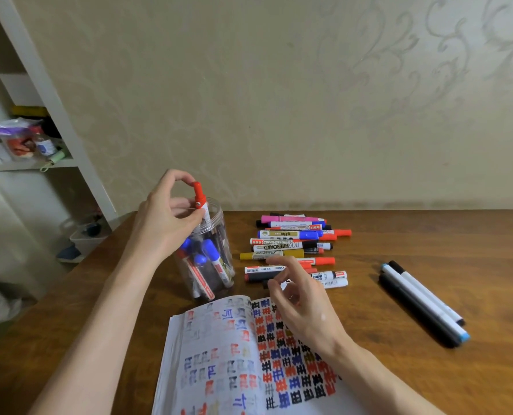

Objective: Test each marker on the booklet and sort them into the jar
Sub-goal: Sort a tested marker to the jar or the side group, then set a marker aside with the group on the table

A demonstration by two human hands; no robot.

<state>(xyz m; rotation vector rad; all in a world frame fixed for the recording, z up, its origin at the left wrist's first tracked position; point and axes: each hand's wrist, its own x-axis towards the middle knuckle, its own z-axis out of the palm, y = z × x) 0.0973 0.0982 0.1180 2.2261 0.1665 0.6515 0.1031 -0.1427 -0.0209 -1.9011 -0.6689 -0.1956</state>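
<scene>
Red-capped white marker (200, 202) is pinched by the left hand (163, 223) over the clear plastic jar (222, 235); release is needed next, right hand (303, 307) relaxed, empty.

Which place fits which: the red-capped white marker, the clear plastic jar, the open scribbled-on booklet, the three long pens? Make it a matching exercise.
1. red-capped white marker
2. clear plastic jar
3. open booklet
4. three long pens

a. lying apart at the right of the wooden table
b. flat at the near edge
c. pinched by the left hand at the jar's mouth
d. upright, left of the loose marker pile

Pairs: 1-c, 2-d, 3-b, 4-a.
</scene>
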